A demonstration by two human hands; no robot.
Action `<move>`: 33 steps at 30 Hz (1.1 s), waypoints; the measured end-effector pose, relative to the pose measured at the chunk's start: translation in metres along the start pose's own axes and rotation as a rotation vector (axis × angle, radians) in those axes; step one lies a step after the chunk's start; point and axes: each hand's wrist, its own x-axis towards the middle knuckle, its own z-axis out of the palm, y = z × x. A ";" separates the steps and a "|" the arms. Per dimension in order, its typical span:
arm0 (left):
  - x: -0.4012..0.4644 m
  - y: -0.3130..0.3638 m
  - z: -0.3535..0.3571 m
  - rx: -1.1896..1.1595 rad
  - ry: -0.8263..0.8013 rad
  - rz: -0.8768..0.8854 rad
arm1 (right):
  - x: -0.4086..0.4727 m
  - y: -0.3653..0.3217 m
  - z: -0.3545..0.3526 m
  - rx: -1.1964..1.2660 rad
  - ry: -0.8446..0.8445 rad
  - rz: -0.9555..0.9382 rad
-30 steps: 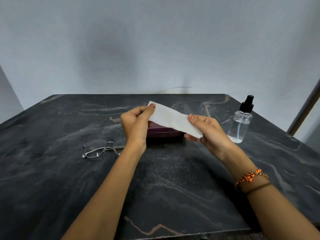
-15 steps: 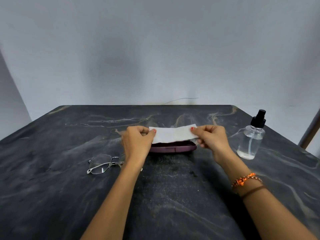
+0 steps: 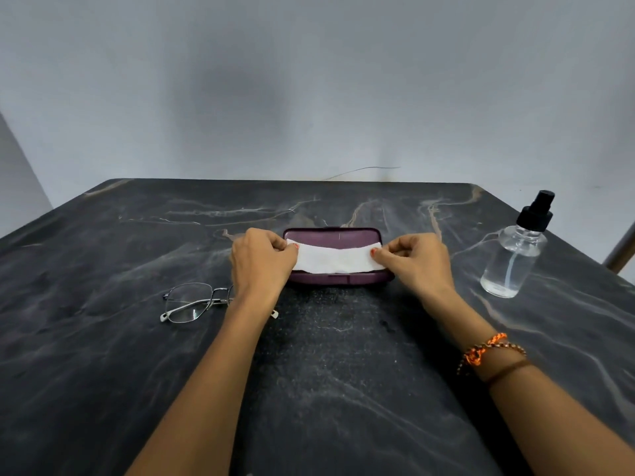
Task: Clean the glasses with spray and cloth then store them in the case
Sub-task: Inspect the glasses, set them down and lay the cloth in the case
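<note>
Presently, the white cloth [image 3: 338, 260] is pinched at its left end by the left hand [image 3: 261, 261] and at its right end by the right hand [image 3: 417, 261], fingers curled, and is held stretched flat over the closed purple case [image 3: 338, 235]. The glasses [image 3: 192, 302] are seen lying on the dark marble table [image 3: 326, 372] just left of the left wrist. The spray bottle [image 3: 515, 255] is stood upright further right, well apart from the case.
</note>
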 end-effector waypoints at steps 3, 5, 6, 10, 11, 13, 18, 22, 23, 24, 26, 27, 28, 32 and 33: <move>-0.001 -0.002 0.001 0.053 -0.017 -0.009 | -0.002 0.001 0.001 0.000 -0.027 0.008; -0.001 -0.003 0.001 0.087 -0.021 -0.007 | -0.003 0.002 0.000 0.039 -0.027 0.035; -0.001 -0.003 0.001 0.102 -0.027 -0.008 | -0.003 0.002 0.000 0.057 -0.028 0.050; -0.003 -0.001 0.002 0.172 -0.034 0.005 | -0.004 0.002 0.000 0.061 -0.039 0.067; -0.003 -0.001 0.002 0.193 -0.036 0.012 | -0.004 0.002 0.000 0.059 -0.046 0.062; -0.004 -0.002 0.002 0.228 -0.045 0.028 | -0.005 0.002 0.000 0.038 -0.053 0.047; -0.004 -0.001 0.003 0.280 -0.068 0.052 | -0.005 0.002 0.000 -0.018 -0.062 0.022; -0.003 -0.001 0.004 0.343 -0.098 0.077 | -0.005 0.001 -0.001 -0.053 -0.070 0.005; -0.003 -0.001 0.004 0.353 -0.100 0.082 | -0.005 0.001 -0.001 -0.067 -0.074 0.001; -0.003 -0.002 0.005 0.365 -0.101 0.088 | -0.006 0.000 -0.001 -0.079 -0.078 -0.003; -0.003 -0.002 0.006 0.391 -0.107 0.102 | -0.006 0.000 -0.001 -0.098 -0.082 -0.011; -0.003 -0.001 0.007 0.404 -0.111 0.109 | -0.006 -0.001 0.000 -0.110 -0.081 -0.017; -0.003 -0.001 0.007 0.414 -0.113 0.115 | -0.007 -0.001 0.000 -0.126 -0.078 -0.025; -0.003 -0.002 0.008 0.430 -0.107 0.120 | -0.008 -0.003 0.001 -0.181 -0.063 -0.040; -0.003 -0.002 0.008 0.431 -0.104 0.121 | -0.008 -0.003 0.002 -0.190 -0.061 -0.042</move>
